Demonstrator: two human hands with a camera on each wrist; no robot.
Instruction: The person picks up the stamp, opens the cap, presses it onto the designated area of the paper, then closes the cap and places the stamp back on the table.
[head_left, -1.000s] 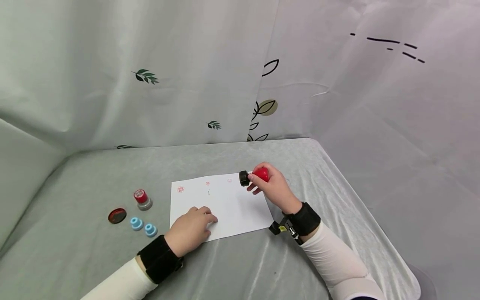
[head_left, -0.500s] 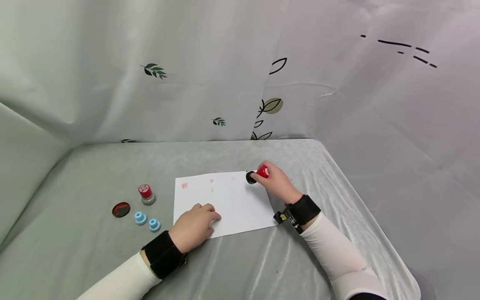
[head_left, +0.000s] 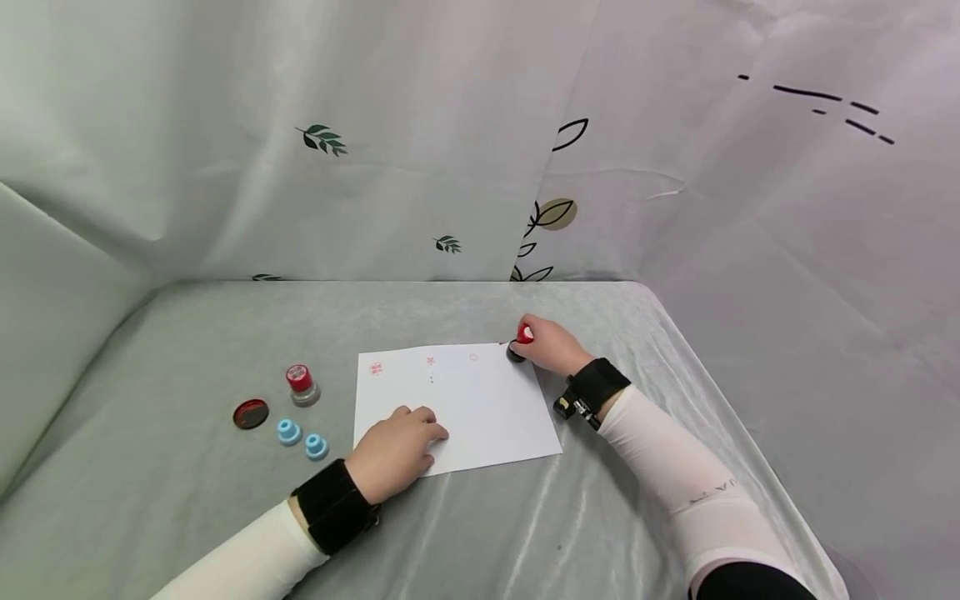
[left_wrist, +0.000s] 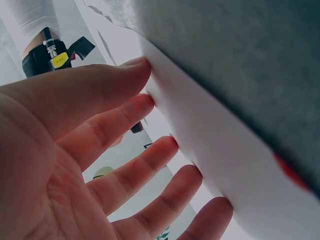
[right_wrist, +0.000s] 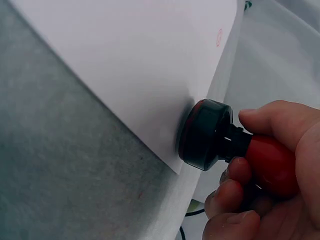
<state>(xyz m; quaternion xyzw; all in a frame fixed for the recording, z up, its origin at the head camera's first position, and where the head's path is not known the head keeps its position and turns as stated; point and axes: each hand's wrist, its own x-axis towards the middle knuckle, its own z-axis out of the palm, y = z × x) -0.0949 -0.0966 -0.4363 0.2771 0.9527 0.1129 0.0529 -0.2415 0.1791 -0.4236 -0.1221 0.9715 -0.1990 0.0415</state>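
Note:
My right hand (head_left: 555, 346) grips the red bulb handle of a stamp (right_wrist: 205, 135) with a round black base. The base is face down at the far right corner of a white sheet of paper (head_left: 487, 408); whether it touches or hovers just above, I cannot tell. My left hand (head_left: 397, 454) rests on the sheet's near left part, fingers spread and fingertips (left_wrist: 187, 180) against the paper in the left wrist view. Along the far edge of the paper run small red prints: a square one (head_left: 376, 367), a star-like one (head_left: 431, 361) and a faint round one (head_left: 473, 357).
Left of the paper stands a red-topped piece with a clear base (head_left: 300, 379). Near it lie a dark red round lid or dish (head_left: 251, 413) and two small light blue stepped pieces (head_left: 288, 432). A grey cloth (head_left: 180, 500) covers the table; pale curtains hang behind.
My right hand has brought the stamp from sideways above the paper down to its far right corner, turning the base downward. The left hand keeps its place on the sheet. The head view has shifted slightly.

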